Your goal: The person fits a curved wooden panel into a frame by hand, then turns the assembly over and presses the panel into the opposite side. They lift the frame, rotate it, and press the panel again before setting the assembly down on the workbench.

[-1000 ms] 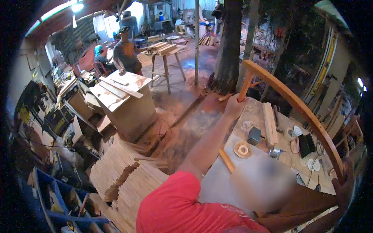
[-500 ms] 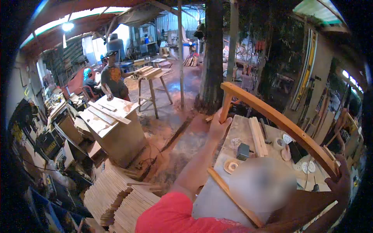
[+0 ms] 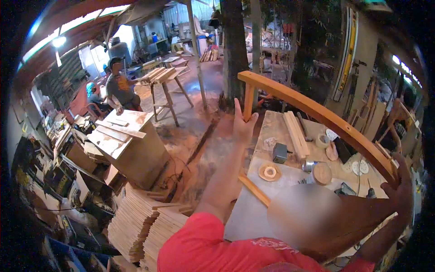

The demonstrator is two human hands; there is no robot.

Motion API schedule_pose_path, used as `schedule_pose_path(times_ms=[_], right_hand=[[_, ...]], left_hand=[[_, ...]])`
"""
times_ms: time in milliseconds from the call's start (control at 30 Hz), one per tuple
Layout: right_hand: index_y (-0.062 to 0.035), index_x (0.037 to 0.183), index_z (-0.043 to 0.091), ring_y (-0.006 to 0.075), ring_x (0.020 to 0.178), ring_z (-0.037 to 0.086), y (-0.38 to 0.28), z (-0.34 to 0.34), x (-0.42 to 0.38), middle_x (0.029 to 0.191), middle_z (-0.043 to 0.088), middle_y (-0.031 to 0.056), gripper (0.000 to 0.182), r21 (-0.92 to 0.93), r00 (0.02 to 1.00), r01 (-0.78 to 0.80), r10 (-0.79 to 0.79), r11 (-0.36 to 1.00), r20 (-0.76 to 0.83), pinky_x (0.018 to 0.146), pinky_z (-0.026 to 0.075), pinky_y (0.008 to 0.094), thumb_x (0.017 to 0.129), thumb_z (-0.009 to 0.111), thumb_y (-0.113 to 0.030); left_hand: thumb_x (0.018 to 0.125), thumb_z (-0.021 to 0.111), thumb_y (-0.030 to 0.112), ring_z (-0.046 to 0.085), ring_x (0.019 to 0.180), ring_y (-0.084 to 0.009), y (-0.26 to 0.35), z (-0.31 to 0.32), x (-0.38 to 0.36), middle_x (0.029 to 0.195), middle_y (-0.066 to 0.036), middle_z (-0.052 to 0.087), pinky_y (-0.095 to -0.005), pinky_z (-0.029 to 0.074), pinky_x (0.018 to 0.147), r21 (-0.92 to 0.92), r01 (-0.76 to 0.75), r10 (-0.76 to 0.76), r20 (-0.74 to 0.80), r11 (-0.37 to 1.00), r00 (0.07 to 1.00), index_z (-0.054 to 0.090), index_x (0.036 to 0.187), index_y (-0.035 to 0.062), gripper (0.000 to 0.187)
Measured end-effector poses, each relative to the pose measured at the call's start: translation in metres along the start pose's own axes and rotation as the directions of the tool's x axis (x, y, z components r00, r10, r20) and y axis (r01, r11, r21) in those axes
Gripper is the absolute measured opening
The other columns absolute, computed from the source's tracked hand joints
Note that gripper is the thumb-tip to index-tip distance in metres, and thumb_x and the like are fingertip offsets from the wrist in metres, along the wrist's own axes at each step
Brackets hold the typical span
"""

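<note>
A long, reddish-brown wooden frame (image 3: 301, 99) is held up at a slant above the workbench (image 3: 272, 131), with a short upright at its far end. My left hand (image 3: 244, 123) grips that upright low down, index finger pointing up along it. At the near end, toward the right, my right hand (image 3: 399, 183) is closed around the frame; its fingers are partly in shadow. Below my left forearm, a loose wooden strip (image 3: 254, 190) lies across the grey board on the bench. A blurred patch hides part of the bench.
On the bench are a dark box (image 3: 280, 154), a round wooden piece (image 3: 270, 172), cans (image 3: 322, 173) and light wood strips (image 3: 295, 136). Stacked slats (image 3: 131, 222) stand at lower left. A co-worker (image 3: 120, 86) stands by a cabinet (image 3: 131, 149); another person sits behind.
The view has shifted, so the frame and bench appear higher. My left index finger has lifted off and now points upward. Cans on the bench have come into sight.
</note>
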State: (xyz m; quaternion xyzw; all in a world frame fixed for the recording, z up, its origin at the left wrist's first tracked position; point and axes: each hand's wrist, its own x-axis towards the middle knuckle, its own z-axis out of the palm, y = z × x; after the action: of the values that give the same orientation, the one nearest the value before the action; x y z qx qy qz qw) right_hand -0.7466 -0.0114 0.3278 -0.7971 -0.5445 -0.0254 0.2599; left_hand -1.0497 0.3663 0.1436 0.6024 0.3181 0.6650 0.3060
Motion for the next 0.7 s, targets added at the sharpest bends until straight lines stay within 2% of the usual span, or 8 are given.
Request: schedule_pose_path(times_ms=[67,167,267,367,467,600,633,700], right_hand=[[-0.0094,0.134,0.038,0.0222,0.111,0.053,0.002,0.003,-0.002,0.125,0.05,0.0083,0.083,-0.007,0.999,-0.033,0.033,0.999,0.009,0.091,0.045,0.0316,0.057,0.063,0.009],[-0.0102,0.135,0.038,0.0218,0.107,0.054,0.017,0.008,0.0,0.123,0.051,0.0085,0.083,0.115,0.987,0.147,-0.139,0.982,-0.076,0.089,0.045,0.0303,0.058,0.062,0.009],[-0.0108,0.135,0.038,0.0208,0.103,0.055,0.027,0.006,0.003,0.117,0.053,0.0099,0.083,-0.072,0.973,0.211,-0.217,0.975,-0.074,0.086,0.045,0.0293,0.059,0.061,0.011],[-0.0111,0.134,0.039,0.0202,0.1,0.056,0.039,0.006,0.006,0.11,0.055,0.0112,0.081,0.059,0.997,0.06,-0.057,0.996,-0.059,0.084,0.045,0.0289,0.06,0.06,0.011],[-0.0111,0.133,0.041,0.0207,0.1,0.056,0.046,0.0,0.01,0.108,0.057,0.0125,0.079,-0.155,0.989,0.141,-0.146,0.978,-0.023,0.084,0.046,0.0297,0.06,0.06,0.01],[-0.01,0.134,0.041,0.0226,0.101,0.055,0.045,0.0,0.01,0.115,0.054,0.0142,0.079,-0.25,0.906,0.406,-0.423,0.879,-0.016,0.084,0.046,0.0308,0.06,0.06,0.009],[-0.0091,0.134,0.041,0.0229,0.101,0.055,0.042,0.002,0.009,0.116,0.053,0.0143,0.079,-0.139,0.928,0.369,-0.373,0.919,-0.006,0.084,0.046,0.0308,0.059,0.06,0.007],[-0.0067,0.133,0.041,0.0231,0.101,0.055,0.032,-0.002,0.004,0.117,0.053,0.0141,0.08,-0.156,0.972,0.234,-0.233,0.96,0.028,0.082,0.046,0.0306,0.057,0.06,0.006]], left_hand=[[0.082,0.067,0.013,0.052,0.084,-0.0128,-0.01,-0.001,0.002,0.108,-0.008,0.055,-0.0251,0.044,0.076,-0.051,-0.025,0.024,-0.004,0.998,1.0,0.011,0.147,0.008,0.086],[0.082,0.067,0.011,0.053,0.091,-0.0137,-0.011,-0.001,0.005,0.116,-0.01,0.053,-0.0252,0.043,0.081,0.007,-0.105,0.105,-0.017,0.994,0.994,0.015,0.145,0.0058,0.082],[0.082,0.067,0.01,0.053,0.101,-0.015,-0.007,-0.002,0.004,0.123,-0.012,0.05,-0.0258,0.042,0.087,-0.089,-0.039,0.044,0.048,0.995,0.998,0.021,0.143,0.0034,0.077],[0.081,0.067,0.01,0.052,0.107,-0.0163,-0.007,-0.001,0.005,0.124,-0.013,0.05,-0.0266,0.041,0.09,-0.028,-0.027,0.028,0.033,0.999,0.999,0.025,0.141,0.002,0.073],[0.081,0.067,0.01,0.05,0.112,-0.0171,-0.005,0.0,0.004,0.125,-0.013,0.049,-0.0269,0.041,0.092,-0.118,-0.075,0.077,0.016,0.99,0.997,0.03,0.138,0.0022,0.069],[0.079,0.067,0.009,0.052,0.105,-0.0167,-0.043,0.005,0.011,0.122,-0.009,0.05,-0.0277,0.041,0.09,-0.098,-0.082,0.082,-0.004,0.992,0.997,0.039,0.132,0.0022,0.06],[0.08,0.067,0.012,0.054,0.098,-0.016,-0.03,0.002,0.007,0.115,-0.008,0.054,-0.0292,0.042,0.087,-0.205,-0.007,0.011,0.019,0.979,1.0,0.042,0.13,0.0035,0.056],[0.081,0.066,0.016,0.056,0.095,-0.017,-0.026,-0.006,-0.001,0.111,-0.008,0.056,-0.0302,0.043,0.085,-0.087,0.012,-0.009,0.041,0.996,0.999,0.042,0.13,0.0052,0.056]])
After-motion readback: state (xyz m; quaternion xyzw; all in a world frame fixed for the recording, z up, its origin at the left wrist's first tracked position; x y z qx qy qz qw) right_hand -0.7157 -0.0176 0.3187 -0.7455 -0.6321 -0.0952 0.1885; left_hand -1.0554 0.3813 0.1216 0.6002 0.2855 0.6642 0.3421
